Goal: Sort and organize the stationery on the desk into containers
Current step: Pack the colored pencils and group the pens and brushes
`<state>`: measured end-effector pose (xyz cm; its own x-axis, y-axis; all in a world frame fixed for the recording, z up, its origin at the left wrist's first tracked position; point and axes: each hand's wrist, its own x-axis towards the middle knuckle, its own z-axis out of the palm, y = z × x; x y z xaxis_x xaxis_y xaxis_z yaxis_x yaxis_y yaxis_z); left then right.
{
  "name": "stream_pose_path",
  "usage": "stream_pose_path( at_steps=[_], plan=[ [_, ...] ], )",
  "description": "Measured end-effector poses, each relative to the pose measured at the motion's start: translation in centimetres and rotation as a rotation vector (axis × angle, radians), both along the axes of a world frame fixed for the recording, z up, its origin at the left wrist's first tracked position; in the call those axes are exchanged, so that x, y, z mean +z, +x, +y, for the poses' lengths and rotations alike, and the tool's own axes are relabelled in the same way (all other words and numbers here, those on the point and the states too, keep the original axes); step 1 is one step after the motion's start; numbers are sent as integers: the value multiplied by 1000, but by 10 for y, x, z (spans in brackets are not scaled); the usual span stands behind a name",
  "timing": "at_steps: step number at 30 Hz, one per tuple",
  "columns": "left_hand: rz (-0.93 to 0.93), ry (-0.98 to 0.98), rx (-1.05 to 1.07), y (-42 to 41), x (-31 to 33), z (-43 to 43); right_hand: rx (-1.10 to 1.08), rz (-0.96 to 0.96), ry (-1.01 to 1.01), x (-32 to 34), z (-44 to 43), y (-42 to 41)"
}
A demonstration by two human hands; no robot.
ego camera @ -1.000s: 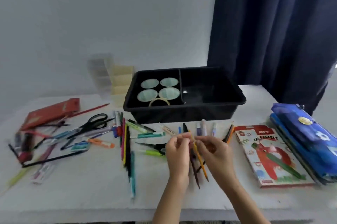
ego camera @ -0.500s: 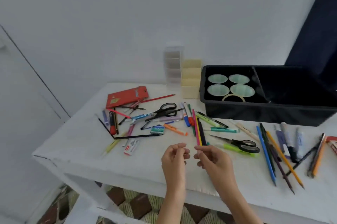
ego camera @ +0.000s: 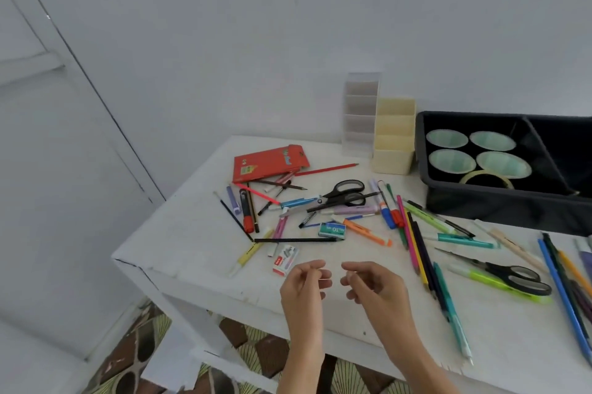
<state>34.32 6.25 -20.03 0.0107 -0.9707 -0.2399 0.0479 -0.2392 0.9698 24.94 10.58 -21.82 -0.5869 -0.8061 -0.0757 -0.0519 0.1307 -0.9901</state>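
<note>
Nearest to us, the left hand [ego camera: 304,284] and the right hand [ego camera: 376,288] hover side by side above the front edge of the white desk [ego camera: 192,252]. They are apart from each other, fingers loosely curled, and we see nothing in either. Just beyond the left hand lies a small staple box [ego camera: 286,260], with a yellow highlighter [ego camera: 246,257] beside it. To the right of the right hand, a row of coloured pencils [ego camera: 416,249] runs away from us, a teal pen [ego camera: 451,310] at its near end. Further right, black-handled scissors [ego camera: 499,271] lie across a green highlighter [ego camera: 474,275]. Past the staple box a black pencil [ego camera: 294,240] lies crosswise, its tip just beside a green box [ego camera: 332,229]. Behind these we find a tangle of pens and markers [ego camera: 352,210] with a second pair of scissors [ego camera: 344,195] on top, then a red pencil carton [ego camera: 269,164]. At the back stand a clear organizer [ego camera: 360,111], a cream organizer [ego camera: 393,143] just beside it, and a black tray [ego camera: 499,204] holding four green cups [ego camera: 447,138] and a tape roll [ego camera: 487,177] in its left compartment.
</note>
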Motion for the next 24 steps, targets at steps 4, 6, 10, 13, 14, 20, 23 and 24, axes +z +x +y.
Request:
stream_pose_path(
  at_steps=[4, 6, 10, 13, 14, 20, 23, 24],
  plan=[
    [-12, -47, 37, 0, 5, -35, 40, 4, 1, 7, -37, -4],
    [17, -65, 47, 0, 9, -55, 61, 13, -11, 12, -57, -9],
    [43, -106, 74, 5, 22, -98, 94, 33, -8, 21, -99, -21],
    [17, -136, 86, 12, 29, -132, 93, 37, -3, 28, -134, -29],
    [-1, -136, 81, 15, 30, -141, 82, 45, -2, 30, -143, -32],
    [-119, -154, 67, 27, 24, -234, 45, 139, 7, 35, -231, -39],
    [-219, -203, 35, 29, 19, -276, 30, 162, 45, 29, -274, -41],
    [-272, -216, 21, 30, 14, -290, 20, 194, 64, 26, -287, -41]
  ],
)
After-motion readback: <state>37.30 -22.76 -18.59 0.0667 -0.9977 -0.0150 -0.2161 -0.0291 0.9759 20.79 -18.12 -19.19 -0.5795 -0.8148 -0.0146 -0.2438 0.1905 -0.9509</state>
